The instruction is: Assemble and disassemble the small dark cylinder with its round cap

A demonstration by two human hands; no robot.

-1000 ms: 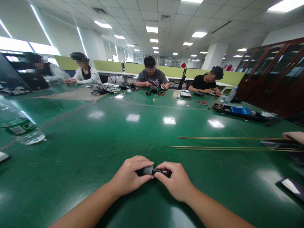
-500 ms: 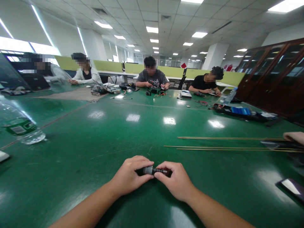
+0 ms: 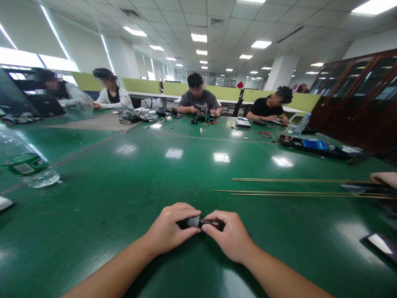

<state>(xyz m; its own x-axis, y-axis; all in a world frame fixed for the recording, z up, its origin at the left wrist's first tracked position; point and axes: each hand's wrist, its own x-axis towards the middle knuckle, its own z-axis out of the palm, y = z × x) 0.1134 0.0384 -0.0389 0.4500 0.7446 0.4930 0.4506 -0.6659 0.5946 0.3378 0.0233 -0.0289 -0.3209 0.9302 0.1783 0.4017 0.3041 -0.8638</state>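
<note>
A small dark cylindrical part (image 3: 193,222) with a grey collar sits between the thumb and fingers of my left hand (image 3: 170,228). From its right side a thin ribbed metal shaft (image 3: 211,223) runs into the grip of my right hand (image 3: 230,236), whose thumb and fingers pinch around it. The two pieces appear joined in line, lying level just above the green table (image 3: 139,178). Something dark reddish shows behind the shaft inside my right hand, mostly hidden by the fingers.
Long thin brass rods (image 3: 297,193) lie at the right, near another person's hand (image 3: 384,179). A phone (image 3: 380,246) is at the right edge, a water bottle (image 3: 29,165) at the left. Across the table, several people sit behind tools and a black tray (image 3: 336,154).
</note>
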